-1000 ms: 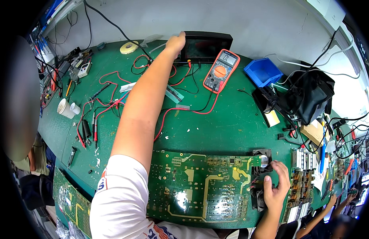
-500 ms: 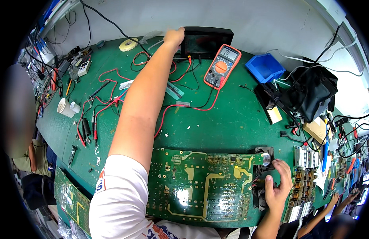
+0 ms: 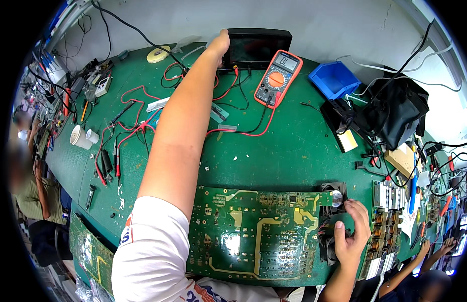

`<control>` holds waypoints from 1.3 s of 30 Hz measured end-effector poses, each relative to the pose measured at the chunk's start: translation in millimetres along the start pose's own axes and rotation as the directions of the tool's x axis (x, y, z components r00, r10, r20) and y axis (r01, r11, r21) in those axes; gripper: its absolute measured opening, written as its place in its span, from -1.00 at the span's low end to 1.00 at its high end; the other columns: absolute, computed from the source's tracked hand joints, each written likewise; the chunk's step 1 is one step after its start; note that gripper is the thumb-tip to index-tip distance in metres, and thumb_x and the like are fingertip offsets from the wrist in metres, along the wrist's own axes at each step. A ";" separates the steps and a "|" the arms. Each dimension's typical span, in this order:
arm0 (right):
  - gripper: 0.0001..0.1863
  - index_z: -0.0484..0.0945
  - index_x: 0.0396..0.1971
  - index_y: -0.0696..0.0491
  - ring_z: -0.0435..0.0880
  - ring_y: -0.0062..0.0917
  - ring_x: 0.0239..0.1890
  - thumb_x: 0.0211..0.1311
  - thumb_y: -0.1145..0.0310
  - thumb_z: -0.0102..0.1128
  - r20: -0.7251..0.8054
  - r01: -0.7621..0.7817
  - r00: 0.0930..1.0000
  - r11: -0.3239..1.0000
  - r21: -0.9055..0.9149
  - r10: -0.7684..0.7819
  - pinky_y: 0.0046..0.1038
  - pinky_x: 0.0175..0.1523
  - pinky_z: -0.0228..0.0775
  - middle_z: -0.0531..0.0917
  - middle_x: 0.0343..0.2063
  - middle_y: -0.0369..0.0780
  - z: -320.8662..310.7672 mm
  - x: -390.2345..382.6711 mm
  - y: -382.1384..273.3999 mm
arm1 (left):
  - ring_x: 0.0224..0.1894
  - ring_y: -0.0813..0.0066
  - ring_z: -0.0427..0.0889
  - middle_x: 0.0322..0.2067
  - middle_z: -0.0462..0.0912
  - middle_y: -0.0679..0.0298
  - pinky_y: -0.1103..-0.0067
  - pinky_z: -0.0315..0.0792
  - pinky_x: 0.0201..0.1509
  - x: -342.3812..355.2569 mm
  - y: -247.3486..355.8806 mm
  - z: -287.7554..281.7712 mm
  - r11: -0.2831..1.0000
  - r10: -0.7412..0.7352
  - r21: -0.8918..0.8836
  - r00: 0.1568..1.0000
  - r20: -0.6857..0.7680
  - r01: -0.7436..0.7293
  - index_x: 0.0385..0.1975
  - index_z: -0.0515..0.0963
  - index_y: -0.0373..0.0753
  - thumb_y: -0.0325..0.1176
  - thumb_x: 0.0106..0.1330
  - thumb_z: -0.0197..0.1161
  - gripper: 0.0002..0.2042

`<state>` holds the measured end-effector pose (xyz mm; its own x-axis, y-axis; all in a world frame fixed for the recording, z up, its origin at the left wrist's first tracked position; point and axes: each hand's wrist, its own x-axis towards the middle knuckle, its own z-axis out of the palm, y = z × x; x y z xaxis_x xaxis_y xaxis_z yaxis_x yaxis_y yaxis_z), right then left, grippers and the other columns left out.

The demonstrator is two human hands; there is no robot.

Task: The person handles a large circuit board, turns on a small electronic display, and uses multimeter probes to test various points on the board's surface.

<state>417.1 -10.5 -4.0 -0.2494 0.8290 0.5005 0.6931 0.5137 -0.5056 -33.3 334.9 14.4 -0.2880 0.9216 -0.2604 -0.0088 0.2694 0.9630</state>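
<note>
At the back of the green bench, my left hand [image 3: 220, 45] grips the left end of a black screen unit [image 3: 255, 49], my arm stretched across the bench. An orange multimeter [image 3: 276, 78] with red and black leads lies just in front of the screen. At the front, a large green circuit board [image 3: 246, 231] lies flat, partly behind my left forearm. My right hand [image 3: 350, 234] rests on the black fans [image 3: 332, 257] at the board's right edge, fingers loosely curled and thumb apart.
Test leads and two cups [image 3: 81, 138] occupy the left, above another board [image 3: 90, 254]. A blue bin [image 3: 333, 80], black bag [image 3: 399, 116], component assembly [image 3: 382, 236] and tangled tools fill the right. Co-workers [image 3: 37, 196] sit at left and lower right [image 3: 435, 284].
My left hand and the screen unit appear slightly higher and farther back, amid a slight shift of the whole view. My right hand stays by the fans. More of the left-hand co-workers shows.
</note>
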 end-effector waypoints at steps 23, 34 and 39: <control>-0.64 0.58 -0.10 0.22 0.59 -0.05 0.04 0.03 0.52 0.31 -0.044 0.045 0.998 0.997 0.058 -0.043 -0.14 0.18 0.40 0.63 -0.09 0.00 -6.2 -1.5 -4.4 | 0.26 -0.07 0.40 0.27 0.36 -0.17 0.07 0.23 0.29 12.4 -4.4 2.1 0.999 -0.049 0.012 0.996 -0.079 0.050 0.43 0.14 -0.25 0.36 0.37 -0.27 -0.15; -0.66 0.57 -0.12 0.23 0.60 -0.06 0.03 0.04 0.52 0.31 -0.063 0.061 0.996 0.996 0.064 -0.057 -0.15 0.18 0.41 0.64 -0.11 -0.01 -9.0 -2.8 -2.2 | 0.33 -0.23 0.30 0.31 0.21 -0.34 0.03 0.07 0.42 13.2 -4.8 4.4 0.995 -0.099 -0.005 0.993 -0.064 0.099 0.48 -0.04 -0.25 0.45 0.30 -0.21 -0.04; -0.65 0.58 -0.12 0.22 0.60 -0.07 0.02 0.03 0.53 0.32 -0.060 0.072 0.996 0.992 0.108 -0.066 -0.16 0.17 0.41 0.64 -0.12 -0.01 -6.7 -1.3 -4.3 | 0.27 -0.13 0.41 0.31 0.33 -0.16 0.10 0.23 0.36 31.0 -6.8 -21.4 0.983 0.138 0.153 0.959 -0.249 -0.102 0.30 0.30 -0.41 0.29 0.42 -0.25 -0.19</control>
<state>419.0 -15.3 2.2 -0.2532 0.7788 0.5739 0.5962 0.5928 -0.5414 -62.6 355.7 1.3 -0.5155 0.8512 -0.0991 0.1672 0.2133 0.9626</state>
